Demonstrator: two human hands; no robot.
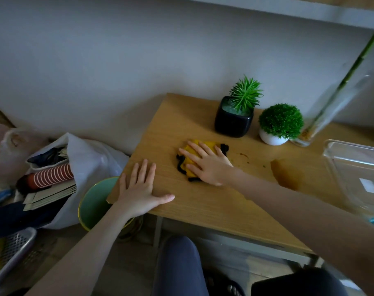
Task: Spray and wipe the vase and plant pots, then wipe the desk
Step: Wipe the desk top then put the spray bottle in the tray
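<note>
The right hand (205,162) lies flat on a yellow cloth (194,160) with a black edge. Its fingers are straight and spread a little, and they press the cloth down on the desk (203,206). The left hand (139,189) lies flat on the desk near the left corner. Its fingers are straight, the thumb sticks out to the side, and it holds nothing.

At the back of the desk stands a black pot (233,122) with a spiky green plant. Just beside it on the right is a small white pot (272,139) with a round green bush. Next to that is a glass vase (331,107) with a long green stem in it. A clear tub (357,174) sits at the right edge. There are little crumbs and a wet patch (286,174) on the desk near the cloth.

On the floor to the left are a green bin (94,204) and a white bag (90,161) full of stuff.
</note>
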